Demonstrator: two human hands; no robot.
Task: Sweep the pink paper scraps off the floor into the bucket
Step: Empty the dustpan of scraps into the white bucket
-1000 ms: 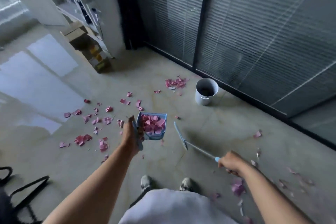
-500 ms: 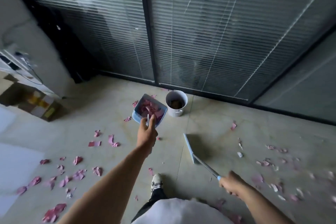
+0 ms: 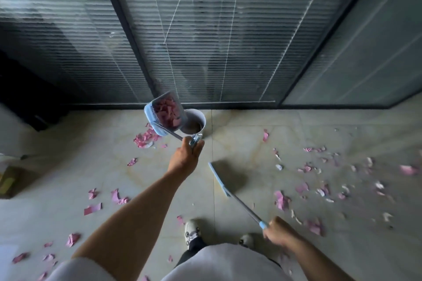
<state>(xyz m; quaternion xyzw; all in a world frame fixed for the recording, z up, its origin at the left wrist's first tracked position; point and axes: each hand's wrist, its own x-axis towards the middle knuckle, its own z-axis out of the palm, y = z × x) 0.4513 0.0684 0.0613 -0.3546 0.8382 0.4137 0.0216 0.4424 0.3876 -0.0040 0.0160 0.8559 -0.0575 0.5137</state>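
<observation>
Pink scraps (image 3: 282,200) litter the pale tiled floor (image 3: 251,143) below blinds (image 3: 205,41); left hand (image 3: 186,158) grips the dustpan (image 3: 164,113), right hand (image 3: 277,232) the broom (image 3: 230,191).

A pale, glossy tiled floor (image 3: 251,134) with faint yellowish veining runs up to a dark-framed glass partition (image 3: 127,29) backed by lowered grey slatted blinds (image 3: 217,41). Left of the partition, a brown cardboard box (image 3: 9,181) sits on the tiles.

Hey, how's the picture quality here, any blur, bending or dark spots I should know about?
Head view: wide-angle bending bows the window frame; the left corner is very dark; the scraps at the right edge smear with blur; the dustpan held by the left hand reads fairly sharp; the broom casts a soft shadow on the floor.
</observation>
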